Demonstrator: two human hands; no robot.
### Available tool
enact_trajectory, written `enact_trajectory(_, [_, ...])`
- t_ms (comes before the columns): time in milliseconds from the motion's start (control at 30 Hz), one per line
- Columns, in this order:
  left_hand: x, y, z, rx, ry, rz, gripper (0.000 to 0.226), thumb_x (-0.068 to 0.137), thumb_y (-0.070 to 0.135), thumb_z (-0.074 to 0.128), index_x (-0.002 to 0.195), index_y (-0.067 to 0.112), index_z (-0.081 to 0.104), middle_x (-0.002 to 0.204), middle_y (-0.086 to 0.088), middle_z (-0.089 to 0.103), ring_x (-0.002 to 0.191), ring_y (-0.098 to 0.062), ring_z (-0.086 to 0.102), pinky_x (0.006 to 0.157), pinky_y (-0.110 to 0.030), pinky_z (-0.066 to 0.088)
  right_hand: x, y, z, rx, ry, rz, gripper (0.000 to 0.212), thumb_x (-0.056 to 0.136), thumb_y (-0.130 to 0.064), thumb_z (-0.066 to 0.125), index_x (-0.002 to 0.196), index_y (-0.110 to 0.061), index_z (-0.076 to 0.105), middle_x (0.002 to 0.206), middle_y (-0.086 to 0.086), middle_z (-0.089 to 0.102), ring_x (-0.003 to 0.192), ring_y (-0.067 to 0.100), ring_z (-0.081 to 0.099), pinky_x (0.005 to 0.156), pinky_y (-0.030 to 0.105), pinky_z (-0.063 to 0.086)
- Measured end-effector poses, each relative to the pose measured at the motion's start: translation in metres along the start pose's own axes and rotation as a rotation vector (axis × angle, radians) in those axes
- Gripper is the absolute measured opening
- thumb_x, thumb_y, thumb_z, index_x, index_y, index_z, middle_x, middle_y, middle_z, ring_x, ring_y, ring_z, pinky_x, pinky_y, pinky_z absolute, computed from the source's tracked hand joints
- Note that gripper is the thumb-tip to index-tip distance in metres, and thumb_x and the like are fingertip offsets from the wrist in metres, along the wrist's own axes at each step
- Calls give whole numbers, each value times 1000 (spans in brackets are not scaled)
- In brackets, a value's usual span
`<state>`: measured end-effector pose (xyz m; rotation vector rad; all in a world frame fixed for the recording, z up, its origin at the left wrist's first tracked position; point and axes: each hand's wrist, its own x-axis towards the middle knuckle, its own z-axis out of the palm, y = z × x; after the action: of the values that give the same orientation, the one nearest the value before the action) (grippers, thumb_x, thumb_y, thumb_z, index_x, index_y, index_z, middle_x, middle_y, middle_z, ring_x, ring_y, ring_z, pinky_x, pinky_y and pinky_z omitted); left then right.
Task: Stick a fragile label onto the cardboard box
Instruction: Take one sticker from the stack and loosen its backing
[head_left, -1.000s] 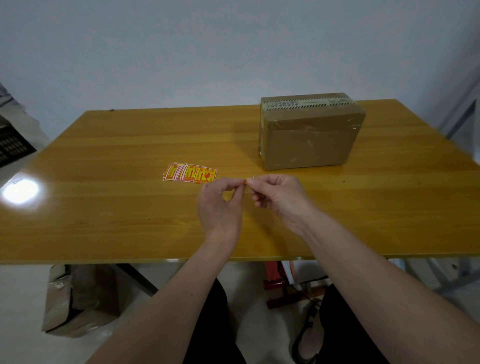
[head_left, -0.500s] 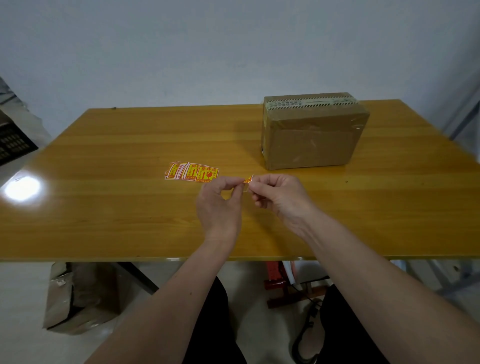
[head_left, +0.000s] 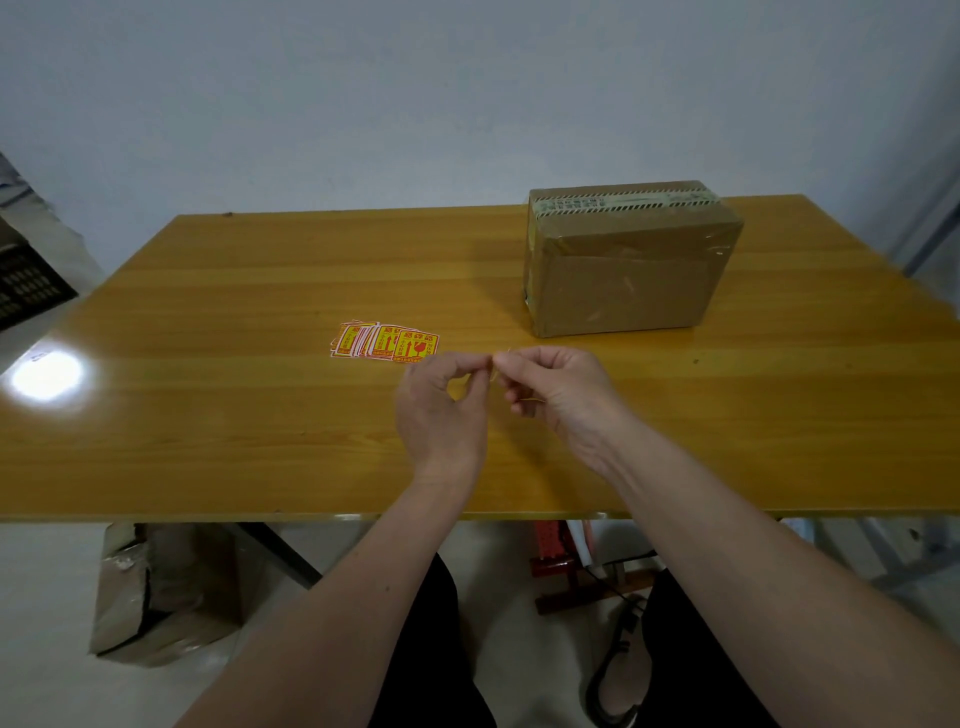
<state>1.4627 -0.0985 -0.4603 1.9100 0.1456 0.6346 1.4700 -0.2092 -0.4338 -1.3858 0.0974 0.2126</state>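
Likely peeling step: left hand (head_left: 441, 410) and right hand (head_left: 553, 392) pinch fingertips together on barely visible label edge near label stack (head_left: 385, 341). Cardboard box (head_left: 626, 260) beyond right hand. Advice: separate backing slowly, avoid folding adhesive.

Cardboard box (head_left: 626, 260) sits far right on table (head_left: 208, 415); fanned label stack (head_left: 384, 341) lies left of it, nearer centre. Left hand (head_left: 441, 410) and right hand (head_left: 558, 389) meet just before the stack, in front of the box
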Motion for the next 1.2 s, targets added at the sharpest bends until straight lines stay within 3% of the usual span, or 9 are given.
enact_trajectory(633, [-4,2,2,21,-44,-32,12,79,17,70,84,27,69,79,14,63,82,-12,61,83,-36,50,4,2,-9,21,97,-32,12,90,-12,58,81,-8,66,70,4,60,63,13,54,57,24,48])
enact_trajectory(733, [-4,2,2,16,-34,-41,17,78,20,72,93,26,66,78,15,60,81,-9,60,84,-33,49,2,2,-7,15,58,-29,10,88,-11,61,79,-8,65,69,5,59,62,13,54,56,23,48])
enact_trajectory(867, [-6,5,2,35,-31,60,20,78,17,71,93,25,61,73,17,58,80,-9,60,82,-32,48,1,5,-2,2,21,11,16,83,-24,68,75,-10,65,69,4,60,59,12,54,56,25,46])
enact_trajectory(1033, [-10,7,0,37,-55,172,26,72,8,72,91,22,60,78,15,61,81,-8,60,79,-9,37,4,4,-6,25,106,30,12,84,-12,66,73,-8,62,66,6,60,60,16,54,56,26,47])
enact_trajectory(1200, [-11,8,-2,16,-63,175,37,72,3,70,102,21,58,79,15,61,83,-11,60,82,-12,39,2,3,-6,56,42,65,15,85,-21,65,77,-10,62,66,5,59,58,15,54,55,25,46])
